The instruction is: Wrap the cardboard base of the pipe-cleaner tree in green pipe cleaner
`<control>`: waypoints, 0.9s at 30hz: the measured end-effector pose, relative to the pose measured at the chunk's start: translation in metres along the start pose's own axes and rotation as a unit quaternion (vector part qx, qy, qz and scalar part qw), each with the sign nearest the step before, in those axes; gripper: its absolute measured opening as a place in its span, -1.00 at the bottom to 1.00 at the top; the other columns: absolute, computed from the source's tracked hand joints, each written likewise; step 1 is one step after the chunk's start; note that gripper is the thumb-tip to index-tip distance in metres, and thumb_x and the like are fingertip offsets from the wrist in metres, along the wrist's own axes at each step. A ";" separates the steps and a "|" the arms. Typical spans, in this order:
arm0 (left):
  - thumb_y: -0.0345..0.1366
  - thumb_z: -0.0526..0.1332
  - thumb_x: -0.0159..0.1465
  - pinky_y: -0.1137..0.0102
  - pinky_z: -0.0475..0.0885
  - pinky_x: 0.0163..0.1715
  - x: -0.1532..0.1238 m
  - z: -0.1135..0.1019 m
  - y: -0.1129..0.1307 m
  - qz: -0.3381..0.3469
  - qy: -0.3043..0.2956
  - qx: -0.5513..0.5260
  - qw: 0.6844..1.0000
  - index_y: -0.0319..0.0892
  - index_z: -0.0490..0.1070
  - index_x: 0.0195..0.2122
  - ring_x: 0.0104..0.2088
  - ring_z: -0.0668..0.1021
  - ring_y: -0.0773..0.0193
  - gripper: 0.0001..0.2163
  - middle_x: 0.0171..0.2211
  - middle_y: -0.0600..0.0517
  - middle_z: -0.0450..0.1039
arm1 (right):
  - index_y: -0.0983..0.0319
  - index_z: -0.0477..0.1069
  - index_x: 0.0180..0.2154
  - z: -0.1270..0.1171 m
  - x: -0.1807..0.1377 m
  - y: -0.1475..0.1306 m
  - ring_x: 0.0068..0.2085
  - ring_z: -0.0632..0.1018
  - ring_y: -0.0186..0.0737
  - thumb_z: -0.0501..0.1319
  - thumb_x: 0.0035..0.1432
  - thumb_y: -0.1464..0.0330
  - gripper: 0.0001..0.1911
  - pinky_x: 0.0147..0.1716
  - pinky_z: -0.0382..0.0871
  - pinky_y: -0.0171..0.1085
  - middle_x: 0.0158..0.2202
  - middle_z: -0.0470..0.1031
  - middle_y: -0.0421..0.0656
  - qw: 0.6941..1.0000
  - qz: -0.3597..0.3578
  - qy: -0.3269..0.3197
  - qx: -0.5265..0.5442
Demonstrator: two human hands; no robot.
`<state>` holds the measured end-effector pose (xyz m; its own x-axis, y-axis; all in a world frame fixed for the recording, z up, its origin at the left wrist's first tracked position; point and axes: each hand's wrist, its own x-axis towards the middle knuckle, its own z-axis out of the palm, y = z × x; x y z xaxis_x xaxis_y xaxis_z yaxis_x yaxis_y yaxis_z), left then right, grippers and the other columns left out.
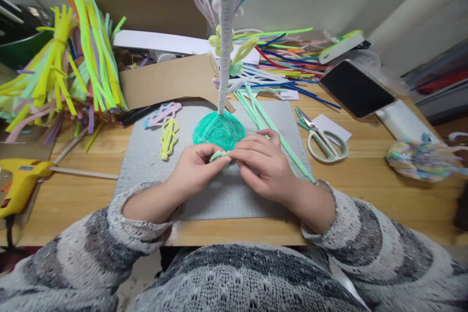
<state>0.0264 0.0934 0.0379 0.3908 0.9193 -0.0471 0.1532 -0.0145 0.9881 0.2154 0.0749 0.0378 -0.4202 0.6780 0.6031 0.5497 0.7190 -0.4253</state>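
Note:
My left hand [195, 170] and my right hand [263, 168] meet over a grey cutting mat [153, 161], both pinching a small bent piece of pale green pipe cleaner [218, 155]. Just beyond my fingers lies a teal spiral disc [218, 130] with a white fuzzy stem [225, 34] rising from it, carrying pastel pipe-cleaner loops. Several long light green pipe cleaners [270, 129] run under my right hand. A yellow leaf shape [168, 137] and a pink and blue shape [163, 113] rest on the mat's left part.
Scissors [321, 139] lie right of the mat beside a phone [356, 88]. A yellow glue gun [20, 183] sits at the left edge. Bundles of neon pipe cleaners [73, 63] pile at the back left, loose coloured ones [285, 58] behind, cardboard [168, 80] between.

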 end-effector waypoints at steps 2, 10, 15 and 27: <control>-0.19 0.29 0.14 0.50 0.22 -0.53 0.000 0.000 0.001 0.004 0.002 0.000 1.000 -0.24 0.40 -0.52 -0.57 0.30 0.44 -0.77 -0.62 0.14 0.30 | 0.19 0.46 -0.18 0.000 0.000 -0.001 -0.14 0.56 -0.20 0.13 0.16 0.49 -0.79 0.03 0.11 -0.04 -0.24 0.60 -0.17 1.000 0.008 0.001 0.016; -0.22 0.30 0.15 0.48 0.26 -0.49 0.002 -0.002 0.000 0.022 0.016 0.007 1.000 -0.23 0.42 -0.51 -0.54 0.33 0.43 -0.80 -0.60 0.13 0.33 | 0.17 0.47 -0.12 0.000 -0.002 -0.001 -0.16 0.57 -0.22 0.14 0.16 0.50 -0.73 0.00 0.16 -0.04 -0.23 0.61 -0.16 0.997 0.052 0.025 0.054; -0.25 0.31 0.13 0.49 0.25 -0.51 0.000 -0.002 0.001 0.023 0.040 -0.006 0.999 -0.23 0.42 -0.51 -0.55 0.32 0.44 -0.83 -0.61 0.14 0.31 | 0.19 0.47 -0.08 0.002 -0.003 0.000 -0.14 0.57 -0.19 0.14 0.15 0.52 -0.70 -0.03 0.22 -0.01 -0.21 0.61 -0.13 0.996 0.045 0.021 0.080; -0.25 0.37 0.08 0.44 0.38 -0.26 0.004 -0.002 0.000 0.058 0.083 -0.076 0.992 -0.17 0.50 -0.49 -0.33 0.46 0.36 -0.88 -0.40 0.05 0.45 | 0.18 0.46 -0.06 0.006 -0.003 0.000 -0.12 0.54 -0.25 0.16 0.22 0.41 -0.75 -0.13 0.42 -0.18 -0.17 0.55 -0.11 0.962 0.146 0.025 0.228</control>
<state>0.0265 0.0979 0.0379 0.2419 0.9669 0.0809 -0.0277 -0.0765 0.9967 0.2128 0.0736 0.0320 -0.2552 0.8612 0.4396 0.2606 0.4991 -0.8264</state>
